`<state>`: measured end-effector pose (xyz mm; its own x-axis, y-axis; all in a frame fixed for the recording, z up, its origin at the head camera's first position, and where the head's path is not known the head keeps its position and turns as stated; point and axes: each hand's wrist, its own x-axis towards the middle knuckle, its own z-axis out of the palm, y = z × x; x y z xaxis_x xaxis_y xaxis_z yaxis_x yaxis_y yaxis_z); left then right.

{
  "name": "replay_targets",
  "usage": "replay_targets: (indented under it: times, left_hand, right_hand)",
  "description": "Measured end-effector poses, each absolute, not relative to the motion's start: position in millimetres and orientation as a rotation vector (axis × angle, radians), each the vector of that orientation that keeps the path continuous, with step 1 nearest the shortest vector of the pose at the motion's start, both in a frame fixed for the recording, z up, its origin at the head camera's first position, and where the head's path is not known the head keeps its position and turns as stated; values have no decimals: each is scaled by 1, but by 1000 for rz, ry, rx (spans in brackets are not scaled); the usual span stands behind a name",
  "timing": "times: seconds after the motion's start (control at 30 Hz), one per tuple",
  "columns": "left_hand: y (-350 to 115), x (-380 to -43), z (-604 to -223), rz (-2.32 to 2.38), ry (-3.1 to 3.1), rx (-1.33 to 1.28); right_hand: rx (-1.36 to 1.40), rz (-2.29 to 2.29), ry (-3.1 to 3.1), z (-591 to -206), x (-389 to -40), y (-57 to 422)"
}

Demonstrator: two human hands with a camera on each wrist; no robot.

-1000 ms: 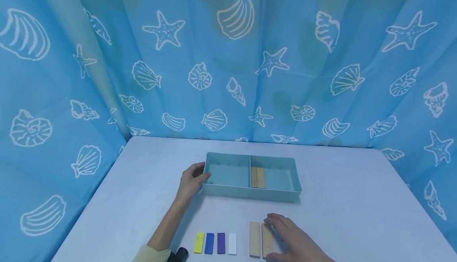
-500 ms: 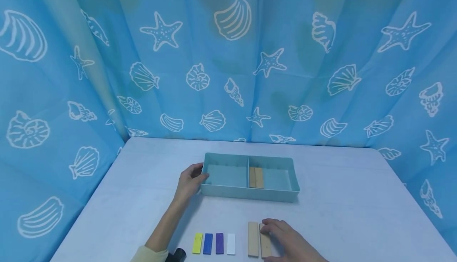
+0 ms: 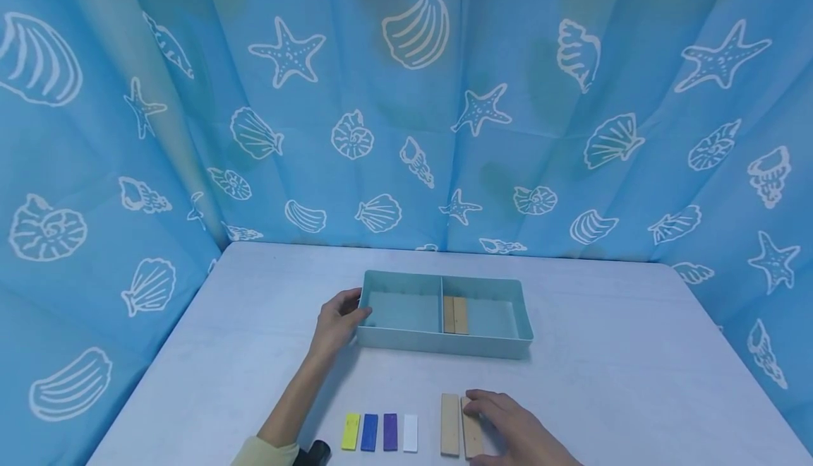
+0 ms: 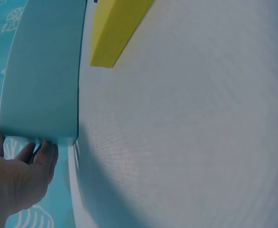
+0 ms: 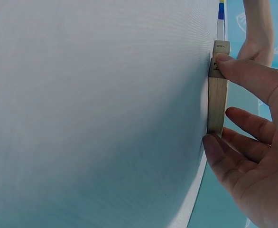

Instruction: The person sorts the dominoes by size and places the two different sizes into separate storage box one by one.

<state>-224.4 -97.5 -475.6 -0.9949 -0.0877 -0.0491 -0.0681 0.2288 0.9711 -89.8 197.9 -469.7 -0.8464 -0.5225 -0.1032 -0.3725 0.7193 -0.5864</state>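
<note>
1. The left hand (image 3: 336, 321) pinched the left end of the tray (image 3: 444, 342), thumb over the rim, fingers outside, presumably to steady it.
2. The right hand (image 3: 514, 427) gripped the outer wooden block (image 3: 473, 438) lengthwise, thumb and fingertips at opposite ends, likely for balance. This block lay before the tray, beside the inner wooden block (image 3: 449, 423).
3. Two wooden strips (image 3: 455, 315) lay against the divider, which probably kept them aligned.

The inventory comprises one two-compartment tray (image 3: 444, 343), four rectangular wooden blocks (image 3: 449, 423) and four smaller coloured blocks (image 3: 369, 432).
</note>
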Motion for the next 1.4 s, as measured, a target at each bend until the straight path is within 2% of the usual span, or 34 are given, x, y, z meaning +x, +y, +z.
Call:
replay_targets:
  times: [0.47, 0.77, 1.13, 1.4]
  left_hand:
    - [-99, -224, -475, -1943, -2459, 145]
    - [-98, -222, -477, -1896, -2467, 161]
    - [-98, -224, -474, -1910, -2477, 181]
    - [-98, -226, -476, -1917, -2471, 174]
  right_hand:
    - [-718, -833, 2656, -467, -92, 205]
    - [-699, -829, 2749, -429, -99, 213]
    - [-918, -850, 2972, -386, -150, 224]
    - [-866, -909, 2923, -395, -204, 218]
